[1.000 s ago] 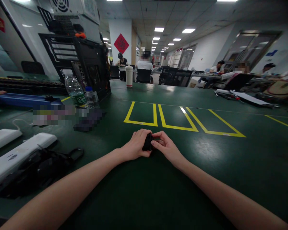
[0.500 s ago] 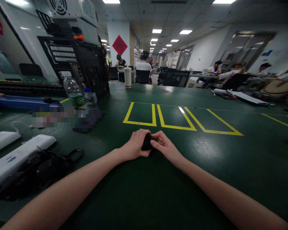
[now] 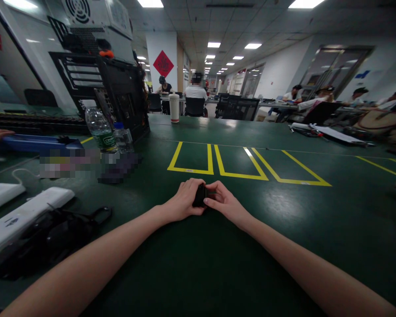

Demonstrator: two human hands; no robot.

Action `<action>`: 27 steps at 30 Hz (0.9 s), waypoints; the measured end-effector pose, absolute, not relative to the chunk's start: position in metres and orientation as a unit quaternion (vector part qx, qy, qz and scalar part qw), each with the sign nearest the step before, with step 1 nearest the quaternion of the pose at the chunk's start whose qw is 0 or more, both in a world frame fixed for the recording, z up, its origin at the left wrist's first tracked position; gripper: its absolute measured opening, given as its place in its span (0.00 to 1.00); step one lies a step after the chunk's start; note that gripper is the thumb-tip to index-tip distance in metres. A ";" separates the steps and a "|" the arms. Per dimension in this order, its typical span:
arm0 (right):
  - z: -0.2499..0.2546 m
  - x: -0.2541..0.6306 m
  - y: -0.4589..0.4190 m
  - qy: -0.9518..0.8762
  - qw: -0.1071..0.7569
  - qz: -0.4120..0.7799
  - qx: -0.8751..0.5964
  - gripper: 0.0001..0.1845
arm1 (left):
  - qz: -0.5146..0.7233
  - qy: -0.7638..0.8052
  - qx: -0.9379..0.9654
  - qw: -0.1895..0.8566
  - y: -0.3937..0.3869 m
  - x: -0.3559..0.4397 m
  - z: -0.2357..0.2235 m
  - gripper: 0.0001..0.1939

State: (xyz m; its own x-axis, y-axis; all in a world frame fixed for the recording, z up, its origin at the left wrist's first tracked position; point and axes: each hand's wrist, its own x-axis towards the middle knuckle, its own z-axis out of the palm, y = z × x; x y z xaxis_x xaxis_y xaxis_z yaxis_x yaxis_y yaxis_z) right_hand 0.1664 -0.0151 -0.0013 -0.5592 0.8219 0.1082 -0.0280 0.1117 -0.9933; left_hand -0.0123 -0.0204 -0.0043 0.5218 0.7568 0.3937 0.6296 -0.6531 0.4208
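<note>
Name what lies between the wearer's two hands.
A small black object, held in the left hand, with the right hand touching its side, as the head view shows.

Left forearm (image 3: 95, 255) (seven o'clock) and right forearm (image 3: 297, 251) (five o'clock): bare, smoothly tapering; left hand (image 3: 182, 201) and right hand (image 3: 227, 203): bare, slim-fingered.

No word can be read with certainty here. On the clear plastic bottle (image 3: 93, 119) there is a green label (image 3: 107, 140) with white letters, but they are too blurred for spelling. The red diamond sign (image 3: 163, 64) on the white pillar (image 3: 152, 46) carries dark writing, not legible. The small white labels (image 3: 189, 170) on the yellow tape frames (image 3: 210, 158) are too tiny, and the dark marking (image 3: 12, 222) on the long white case (image 3: 46, 200) is also unclear.
</note>
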 end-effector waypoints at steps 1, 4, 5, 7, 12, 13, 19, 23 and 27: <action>-0.001 0.166 -0.015 -0.653 0.360 0.591 -0.308 0.11 | 0.279 0.401 0.865 0.115 -0.021 -0.012 -0.004 0.30; -0.002 0.165 -0.015 -0.651 0.364 0.585 -0.317 0.09 | 0.277 0.397 0.867 0.116 -0.022 -0.012 -0.002 0.30; -0.003 0.165 -0.014 -0.651 0.366 0.583 -0.319 0.09 | 0.278 0.396 0.868 0.116 -0.022 -0.012 -0.002 0.30; -0.003 0.165 -0.013 -0.650 0.364 0.579 -0.330 0.11 | 0.278 0.394 0.868 0.119 -0.022 -0.012 -0.002 0.29; -0.002 0.167 -0.012 -0.650 0.340 0.584 -0.348 0.15 | 0.278 0.392 0.868 0.122 -0.021 -0.013 -0.002 0.29; -0.002 0.168 -0.012 -0.652 0.340 0.590 -0.335 0.14 | 0.278 0.392 0.869 0.120 -0.021 -0.013 -0.002 0.29; -0.003 0.168 -0.012 -0.654 0.354 0.595 -0.307 0.12 | 0.275 0.395 0.869 0.118 -0.022 -0.013 -0.001 0.29; -0.005 0.165 -0.012 -0.652 0.366 0.582 -0.319 0.10 | 0.274 0.397 0.868 0.121 -0.023 -0.012 0.000 0.29; -0.004 0.166 -0.011 -0.655 0.346 0.572 -0.353 0.15 | 0.277 0.399 0.864 0.131 -0.023 -0.012 0.000 0.30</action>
